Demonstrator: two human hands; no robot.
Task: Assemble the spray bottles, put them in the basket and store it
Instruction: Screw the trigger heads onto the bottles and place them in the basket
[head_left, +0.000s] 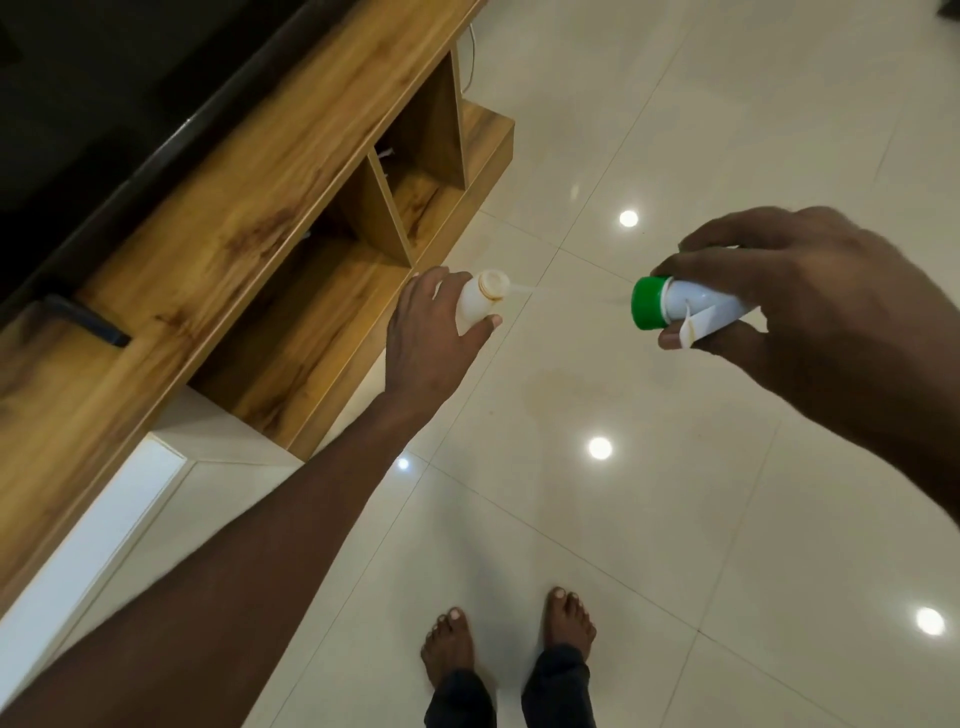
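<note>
Hands: we grip one thing in each, both held up over the floor (675, 493).
Left hand (431, 332): clasped around a small white bottle (478, 304) with an open neck, just beside the wooden shelf unit (311, 218).
Right hand (789, 291): closed on a white piece with a green cap (649, 303); a paper label curls off it.
Gap: the two parts are well apart, not joined.
Done: nothing assembled that we can see.
Left: we judge the joining, the basket and the storing all remain; no basket is in view.
Shelf compartments: open and mostly bare.
</note>
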